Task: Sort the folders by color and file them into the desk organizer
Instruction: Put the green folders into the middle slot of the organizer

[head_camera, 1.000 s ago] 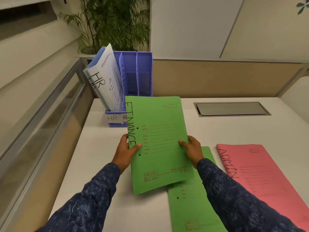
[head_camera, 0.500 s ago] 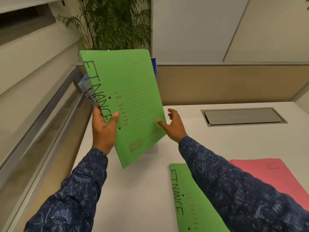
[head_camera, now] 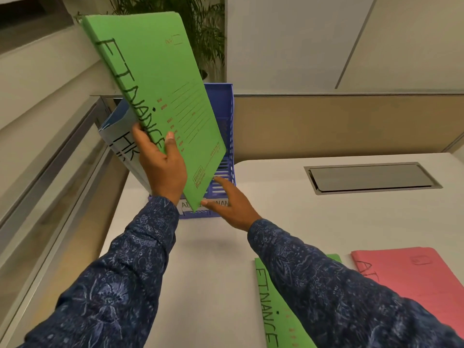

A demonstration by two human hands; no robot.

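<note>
My left hand (head_camera: 163,167) grips a green folder (head_camera: 160,96) marked FINANCE by its spine edge and holds it upright and tilted over the blue desk organizer (head_camera: 227,136). My right hand (head_camera: 229,205) is open, with straight fingers touching the folder's lower corner in front of the organizer. White-blue folders marked HR (head_camera: 118,139) lean in the organizer's left slot. A second green FINANCE folder (head_camera: 273,310) and a pink folder (head_camera: 411,280) lie flat on the desk at the lower right, partly hidden by my right sleeve.
The white desk (head_camera: 213,259) carries a grey cable hatch (head_camera: 371,178) at the right. A beige partition (head_camera: 339,124) stands behind the organizer, with a potted plant (head_camera: 208,28) beyond it. A glass-and-metal rail (head_camera: 50,172) runs along the desk's left side.
The green folder rose from over the desk to above the organizer. My right hand let go of its edge and now touches its lower corner; the view moved closer to the organizer.
</note>
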